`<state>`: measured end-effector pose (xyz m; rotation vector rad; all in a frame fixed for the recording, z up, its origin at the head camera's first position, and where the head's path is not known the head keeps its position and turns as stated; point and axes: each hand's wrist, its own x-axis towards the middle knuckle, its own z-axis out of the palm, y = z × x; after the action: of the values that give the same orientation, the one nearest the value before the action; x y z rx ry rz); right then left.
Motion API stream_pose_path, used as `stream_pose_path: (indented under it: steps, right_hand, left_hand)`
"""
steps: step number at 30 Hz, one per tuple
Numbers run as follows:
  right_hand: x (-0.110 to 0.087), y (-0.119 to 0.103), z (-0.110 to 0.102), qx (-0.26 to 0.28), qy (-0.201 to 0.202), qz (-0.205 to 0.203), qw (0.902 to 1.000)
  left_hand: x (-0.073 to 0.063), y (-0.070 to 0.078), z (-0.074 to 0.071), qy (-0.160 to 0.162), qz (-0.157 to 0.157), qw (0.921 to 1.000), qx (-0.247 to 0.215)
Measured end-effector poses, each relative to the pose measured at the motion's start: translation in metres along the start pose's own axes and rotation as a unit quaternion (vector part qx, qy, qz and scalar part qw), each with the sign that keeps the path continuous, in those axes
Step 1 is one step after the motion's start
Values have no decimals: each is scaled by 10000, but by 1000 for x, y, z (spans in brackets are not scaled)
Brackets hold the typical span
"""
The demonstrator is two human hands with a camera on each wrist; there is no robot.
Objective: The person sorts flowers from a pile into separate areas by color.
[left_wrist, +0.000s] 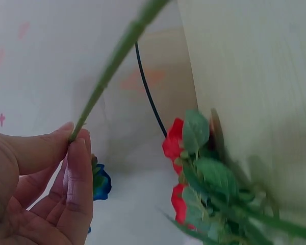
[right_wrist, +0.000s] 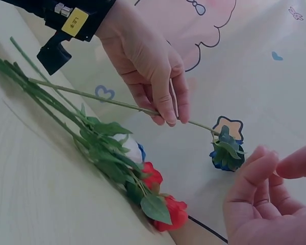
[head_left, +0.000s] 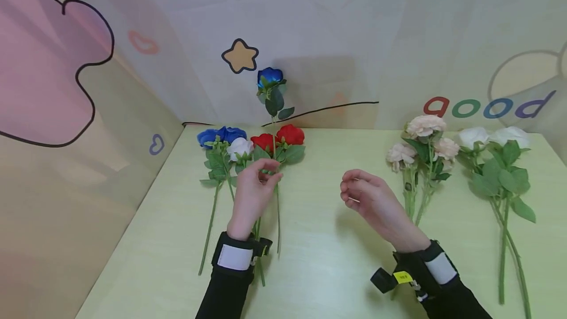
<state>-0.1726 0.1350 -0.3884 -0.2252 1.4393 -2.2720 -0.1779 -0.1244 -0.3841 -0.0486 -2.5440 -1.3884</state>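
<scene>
My left hand (head_left: pixel 253 196) pinches the thin green stem of a blue rose (head_left: pixel 270 77) between thumb and fingertips. The rose stands upright above the table, its bloom in front of the backdrop and its stem hanging below the hand. In the left wrist view the stem (left_wrist: pixel 104 76) runs up from the pinch. My right hand (head_left: pixel 383 208) hovers to the right with loosely curled fingers and nothing in them. Beneath and behind the left hand lie red roses (head_left: pixel 290 135), a white rose (head_left: pixel 240 147) and other blue roses (head_left: pixel 231 134); the left hand partly covers their stems.
On the right side of the pale table (head_left: pixel 319 260) lie pale pink flowers (head_left: pixel 425 127) and white roses (head_left: pixel 509 137), their stems pointing toward the front. A printed cloth backdrop (head_left: pixel 319 28) rises behind the table's far edge.
</scene>
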Motion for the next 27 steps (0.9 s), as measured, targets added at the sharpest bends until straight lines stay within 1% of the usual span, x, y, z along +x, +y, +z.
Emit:
stream_pose_path:
  steps: [3, 6, 14, 18, 23, 27]
  right_hand:
    - [-5, -2, -8, -77, -61, -123, 9999]
    - [-10, -5, -16, -134, -60, -153, 9998]
    - [-25, -11, -44, -496, 227, -40, 9985]
    - [-32, -14, -58, -552, 332, 2, 9979]
    - [-37, -16, -70, -610, 381, -123, 9973]
    - [-38, -18, -75, -667, 417, -199, 9967]
  left_hand:
    - [-1, 5, 9, -172, 45, 9998, -3]
    - [-2, 9, 20, -347, 90, 9994, -6]
    - [-4, 19, 47, -752, 365, 9965, 64]
    - [-5, 26, 59, -966, 515, 9939, 137]
    - [-6, 37, 73, -1286, 445, 9906, 161]
    - [-8, 44, 85, -1634, 264, 9860, 212]
